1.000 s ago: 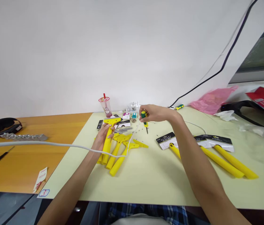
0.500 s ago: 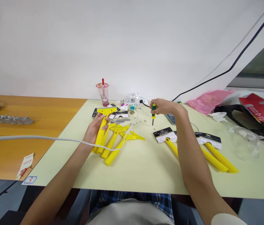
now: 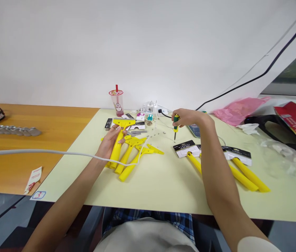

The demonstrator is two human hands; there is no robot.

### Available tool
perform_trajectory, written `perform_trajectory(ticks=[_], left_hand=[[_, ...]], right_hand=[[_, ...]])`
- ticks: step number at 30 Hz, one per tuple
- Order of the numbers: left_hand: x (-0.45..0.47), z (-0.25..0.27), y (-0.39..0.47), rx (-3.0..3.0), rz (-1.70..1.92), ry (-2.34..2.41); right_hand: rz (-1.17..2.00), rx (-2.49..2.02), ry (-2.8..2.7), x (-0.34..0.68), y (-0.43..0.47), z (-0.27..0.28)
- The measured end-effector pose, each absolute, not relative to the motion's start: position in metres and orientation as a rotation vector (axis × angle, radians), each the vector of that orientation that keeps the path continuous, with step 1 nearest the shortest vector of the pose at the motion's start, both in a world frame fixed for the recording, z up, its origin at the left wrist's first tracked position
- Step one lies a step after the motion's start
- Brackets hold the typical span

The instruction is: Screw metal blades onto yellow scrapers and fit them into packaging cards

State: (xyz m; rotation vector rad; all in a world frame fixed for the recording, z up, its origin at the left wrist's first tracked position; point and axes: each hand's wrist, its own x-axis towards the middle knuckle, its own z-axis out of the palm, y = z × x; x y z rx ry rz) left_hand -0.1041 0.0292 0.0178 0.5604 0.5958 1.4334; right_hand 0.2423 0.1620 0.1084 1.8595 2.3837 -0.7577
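My left hand [image 3: 109, 142] is closed around the handle of a yellow scraper [image 3: 117, 147], whose wide head with a metal edge points toward the wall. Beneath and beside it lie several more yellow scrapers [image 3: 127, 154] and a loose yellow head piece [image 3: 155, 149]. My right hand [image 3: 186, 117] grips a green and yellow screwdriver [image 3: 176, 125] upright, its tip down close to the tabletop beside a tiny metal piece. Several small screws [image 3: 158, 133] are scattered between my hands. Flat metal blades [image 3: 138, 132] rest behind the scrapers.
Carded yellow handles [image 3: 250, 175] lie on the right, partly behind my right forearm. A white cable [image 3: 66, 154] crosses over my left wrist. Toward the wall stand a drink cup [image 3: 117, 103] and a power strip [image 3: 150, 108]. A phone [image 3: 194, 131] lies behind my right arm.
The view has shifted slightly. The screwdriver tip has moved down, closer to the tiny metal piece on the table. My left hand still holds the scraper.
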Motion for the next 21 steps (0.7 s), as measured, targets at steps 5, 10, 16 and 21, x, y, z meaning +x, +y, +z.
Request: perform_trajectory(ticks=[5, 10, 16, 21], left_hand=[[-0.1044, 0.0141, 0.0312, 0.576, 1.437, 0.604], [-0.1049, 0.013, 0.0315, 0.583, 1.436, 0.607], [-0.1014, 0.0163, 0.0283, 0.594, 1.43, 0.617], [-0.0992, 0.0189, 0.0267, 0.611, 1.415, 0.609]], right_hand=[[-0.757, 1.855, 2.385, 0.2421, 0.1591, 0.1098], [-0.757, 1.864, 2.387, 0.2415, 0.1553, 0.1132], [-0.745, 1.851, 2.422, 0.2402, 0.1574, 0.1132], [-0.759, 1.865, 2.372, 0.2376, 0.1576, 0.112]])
